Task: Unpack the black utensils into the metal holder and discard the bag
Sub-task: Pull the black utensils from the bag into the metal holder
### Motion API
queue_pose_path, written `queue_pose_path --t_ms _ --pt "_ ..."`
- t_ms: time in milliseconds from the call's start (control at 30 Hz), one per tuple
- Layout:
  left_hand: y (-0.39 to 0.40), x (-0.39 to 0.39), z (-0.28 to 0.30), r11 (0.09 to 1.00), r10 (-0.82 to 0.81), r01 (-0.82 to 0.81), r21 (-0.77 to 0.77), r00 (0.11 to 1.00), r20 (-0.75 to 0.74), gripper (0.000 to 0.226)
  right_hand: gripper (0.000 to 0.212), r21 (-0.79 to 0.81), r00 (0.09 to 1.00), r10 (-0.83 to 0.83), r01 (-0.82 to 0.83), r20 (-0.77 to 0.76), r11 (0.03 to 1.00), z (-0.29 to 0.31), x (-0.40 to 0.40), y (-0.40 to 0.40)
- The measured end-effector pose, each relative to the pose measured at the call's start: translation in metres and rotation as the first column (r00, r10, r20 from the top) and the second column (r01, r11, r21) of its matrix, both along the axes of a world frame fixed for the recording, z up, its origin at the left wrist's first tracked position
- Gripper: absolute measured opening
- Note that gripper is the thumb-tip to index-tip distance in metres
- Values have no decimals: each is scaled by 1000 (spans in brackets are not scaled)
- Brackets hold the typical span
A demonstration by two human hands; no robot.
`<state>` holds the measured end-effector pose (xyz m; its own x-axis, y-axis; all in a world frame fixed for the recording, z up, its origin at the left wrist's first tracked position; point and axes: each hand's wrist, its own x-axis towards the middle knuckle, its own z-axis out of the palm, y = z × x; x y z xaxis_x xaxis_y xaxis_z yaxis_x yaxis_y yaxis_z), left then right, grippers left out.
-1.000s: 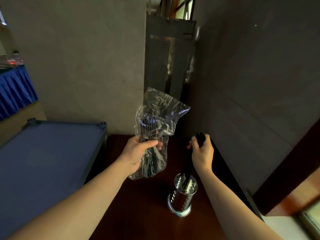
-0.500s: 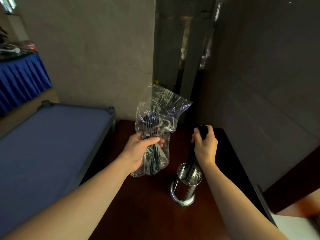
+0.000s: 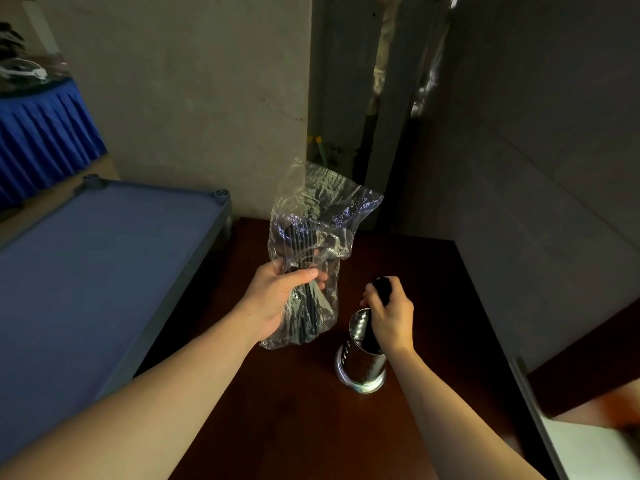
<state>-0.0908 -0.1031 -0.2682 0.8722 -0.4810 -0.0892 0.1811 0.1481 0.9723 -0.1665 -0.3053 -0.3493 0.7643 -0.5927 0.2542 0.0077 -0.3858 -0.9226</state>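
Centre frame, the left hand [image 3: 277, 299] clamps its fingers [image 3: 304, 273] round a crinkled clear plastic bag [image 3: 311, 237] of black utensils [image 3: 299, 237]. Lower right, the right hand [image 3: 391, 313] grips a black utensil bundle [image 3: 381, 287] inside the perforated metal holder [image 3: 360, 365] on the dark wooden worktop [image 3: 277, 410].

Clear crinkled bag [image 3: 311, 237] over black utensils [image 3: 301, 244]; shiny silver perforated holder [image 3: 360, 365]; dark reddish-brown table [image 3: 294, 410]; blue cot [image 3: 86, 265]; pleated blue cloth [image 3: 41, 140].
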Motion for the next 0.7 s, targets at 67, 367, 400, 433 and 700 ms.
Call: queue_pose_path --t_ms 67,367,400,433,700 --pt "0 -1 -2 1000 12 -12 1 1000 -16 30 14 24 1000 1 -1 -5 1000 -4 -1 -1" --pt "-4 -2 -6 999 28 -29 -19 996 -84 14 29 178 999 -36 31 24 984 -15 -2 2" --pt "-4 -2 -7 999 29 -31 -17 996 -86 15 31 189 999 -37 31 26 982 -16 -3 2" --pt "-4 -2 -7 999 30 -32 -16 996 -88 18 32 193 999 -40 35 25 981 -16 -3 2" --pt "-2 1 -12 1000 -1 0 -8 994 -111 21 20 57 993 -70 76 -98 995 -22 -8 6"
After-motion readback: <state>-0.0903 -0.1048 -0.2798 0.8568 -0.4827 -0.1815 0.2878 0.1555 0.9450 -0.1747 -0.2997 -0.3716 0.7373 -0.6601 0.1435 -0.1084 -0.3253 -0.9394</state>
